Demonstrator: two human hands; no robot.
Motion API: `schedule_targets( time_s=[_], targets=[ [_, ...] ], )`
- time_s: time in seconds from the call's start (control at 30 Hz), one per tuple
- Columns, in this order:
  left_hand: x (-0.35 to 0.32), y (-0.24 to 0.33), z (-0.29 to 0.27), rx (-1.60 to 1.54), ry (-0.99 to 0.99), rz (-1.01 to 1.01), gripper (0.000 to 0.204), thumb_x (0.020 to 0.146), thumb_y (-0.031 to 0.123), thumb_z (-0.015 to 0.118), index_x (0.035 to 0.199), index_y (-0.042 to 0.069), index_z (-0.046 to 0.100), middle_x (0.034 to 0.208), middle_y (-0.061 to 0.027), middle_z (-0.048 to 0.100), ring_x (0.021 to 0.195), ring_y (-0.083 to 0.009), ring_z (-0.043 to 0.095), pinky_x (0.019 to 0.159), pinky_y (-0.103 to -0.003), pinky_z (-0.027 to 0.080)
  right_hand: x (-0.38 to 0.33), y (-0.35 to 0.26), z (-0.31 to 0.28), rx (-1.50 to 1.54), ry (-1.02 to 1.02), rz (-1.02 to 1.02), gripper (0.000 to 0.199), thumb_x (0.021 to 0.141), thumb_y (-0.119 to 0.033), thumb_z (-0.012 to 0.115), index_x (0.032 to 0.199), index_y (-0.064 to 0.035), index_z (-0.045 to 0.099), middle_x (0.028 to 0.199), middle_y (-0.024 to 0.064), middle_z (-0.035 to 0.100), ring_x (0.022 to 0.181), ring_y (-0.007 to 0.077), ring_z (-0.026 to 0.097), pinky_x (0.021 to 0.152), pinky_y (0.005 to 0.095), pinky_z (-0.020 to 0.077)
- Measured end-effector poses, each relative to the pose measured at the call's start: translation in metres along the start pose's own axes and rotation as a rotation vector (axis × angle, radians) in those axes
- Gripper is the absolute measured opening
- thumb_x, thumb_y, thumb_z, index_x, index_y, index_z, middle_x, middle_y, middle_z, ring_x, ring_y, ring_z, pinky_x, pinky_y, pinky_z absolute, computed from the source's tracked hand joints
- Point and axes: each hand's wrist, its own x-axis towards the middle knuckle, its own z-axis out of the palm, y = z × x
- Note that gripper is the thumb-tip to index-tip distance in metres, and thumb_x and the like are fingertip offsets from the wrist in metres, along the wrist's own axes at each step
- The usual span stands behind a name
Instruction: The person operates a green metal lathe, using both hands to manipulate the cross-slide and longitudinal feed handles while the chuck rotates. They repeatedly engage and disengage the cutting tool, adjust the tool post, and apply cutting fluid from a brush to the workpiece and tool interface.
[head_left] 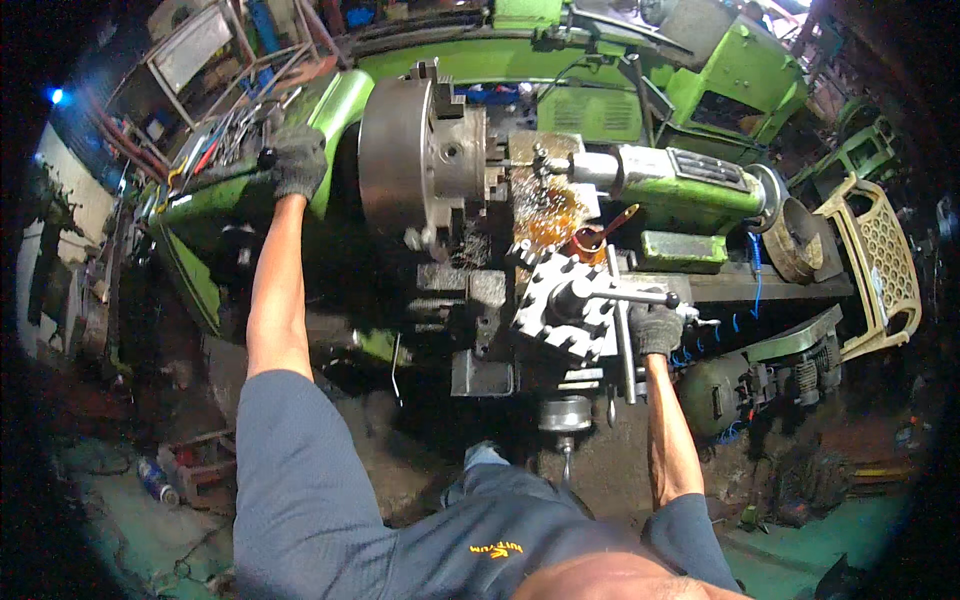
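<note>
Left grip [297, 160] curled round knob [267, 158] at headstock [345, 100] edge; right grip [657, 328] beside lever [630, 295], closure unclear; lever likely stiff: take end.

Wide fisheye view from the wearer's head, looking steeply down and forward, dark grey short-sleeved cloth shirt [310, 470] along the lower edge, green-painted metal lathe [690, 197] close in front, cylindrical grey steel chuck [400, 150] upper left of centre.

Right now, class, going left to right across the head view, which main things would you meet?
Gloved left hand, grey lathe chuck, tool post, gloved right hand, tailstock handwheel, beige plastic chair.
</note>
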Motion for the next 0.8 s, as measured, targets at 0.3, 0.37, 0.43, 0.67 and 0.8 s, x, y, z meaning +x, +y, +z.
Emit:
schedule_targets(
  time_s=[0.3, 0.37, 0.43, 0.67, 0.8],
  targets=[
    [0.0, 0.005, -0.011, 0.159, -0.091, -0.02, 0.011, 0.078, 0.017, 0.056, 0.078, 0.011, 0.065, 0.085, -0.0144, 0.062, 0.089, -0.0365, 0.06, 0.081, -0.047, 0.047, -0.002, -0.008, -0.011, 0.148, -0.01, -0.02, 0.027, 0.084, -0.04, 0.063, 0.097, -0.0178, 0.072, 0.089, 0.0134, 0.072, 0.084, 0.0367, 0.07, 0.074, 0.0471, 0.0541],
    [0.002, 0.004, -0.006, 0.152, -0.094, -0.011, 0.011, 0.078, 0.018, 0.056, 0.078, 0.011, 0.065, 0.085, -0.0144, 0.062, 0.088, -0.0366, 0.061, 0.08, -0.048, 0.047, -0.003, -0.008, -0.012, 0.125, 0.006, -0.01, 0.027, 0.085, -0.04, 0.063, 0.097, -0.0182, 0.072, 0.089, 0.0137, 0.072, 0.084, 0.0372, 0.069, 0.074, 0.0476, 0.054],
    [0.0, 0.004, -0.007, 0.15, -0.091, -0.005, 0.011, 0.078, 0.019, 0.056, 0.078, 0.011, 0.065, 0.085, -0.0144, 0.063, 0.087, -0.0366, 0.061, 0.079, -0.048, 0.047, -0.004, -0.008, -0.013, 0.105, 0.011, -0.022, 0.027, 0.085, -0.041, 0.063, 0.097, -0.0188, 0.072, 0.088, 0.014, 0.072, 0.083, 0.0377, 0.069, 0.074, 0.048, 0.054],
    [0.0, 0.004, -0.007, 0.115, -0.047, 0.012, 0.013, 0.078, 0.018, 0.057, 0.079, 0.012, 0.068, 0.085, -0.0145, 0.064, 0.085, -0.0361, 0.062, 0.075, -0.048, 0.047, -0.002, -0.002, -0.009, 0.12, 0.015, -0.08, 0.024, 0.084, -0.038, 0.063, 0.096, -0.0183, 0.071, 0.093, 0.0128, 0.072, 0.088, 0.0365, 0.069, 0.076, 0.0478, 0.0533],
    [0.0, -0.002, -0.001, 0.103, -0.02, 0.021, 0.014, 0.079, 0.018, 0.057, 0.078, 0.012, 0.069, 0.084, -0.0145, 0.064, 0.084, -0.036, 0.062, 0.074, -0.048, 0.048, -0.003, -0.011, -0.018, 0.123, -0.035, -0.01, 0.028, 0.086, -0.039, 0.059, 0.095, -0.0148, 0.069, 0.089, 0.0173, 0.071, 0.088, 0.0406, 0.068, 0.076, 0.0507, 0.053]
  ],
)
